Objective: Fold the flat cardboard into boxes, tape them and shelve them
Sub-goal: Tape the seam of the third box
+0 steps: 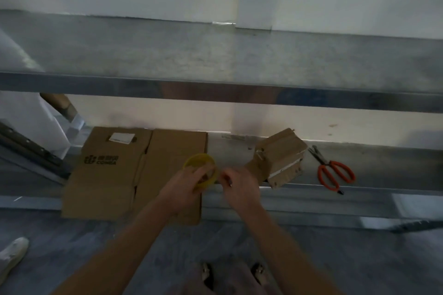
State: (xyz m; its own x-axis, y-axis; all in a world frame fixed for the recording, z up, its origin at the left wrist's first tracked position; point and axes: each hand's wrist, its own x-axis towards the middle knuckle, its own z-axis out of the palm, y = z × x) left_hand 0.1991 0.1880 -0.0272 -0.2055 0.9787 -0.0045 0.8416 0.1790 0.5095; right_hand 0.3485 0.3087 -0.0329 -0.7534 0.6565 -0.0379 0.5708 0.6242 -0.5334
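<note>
Over the flat cardboard (107, 179), the left hand (184, 189) is gripping the tape roll (198, 161) while the right hand (242, 189) is apparently pinching its end, which is best pulled out straight.

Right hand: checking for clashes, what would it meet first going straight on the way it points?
Probably the yellow tape roll held by the left hand; the right hand points leftward at it, though depth is unclear.
</note>
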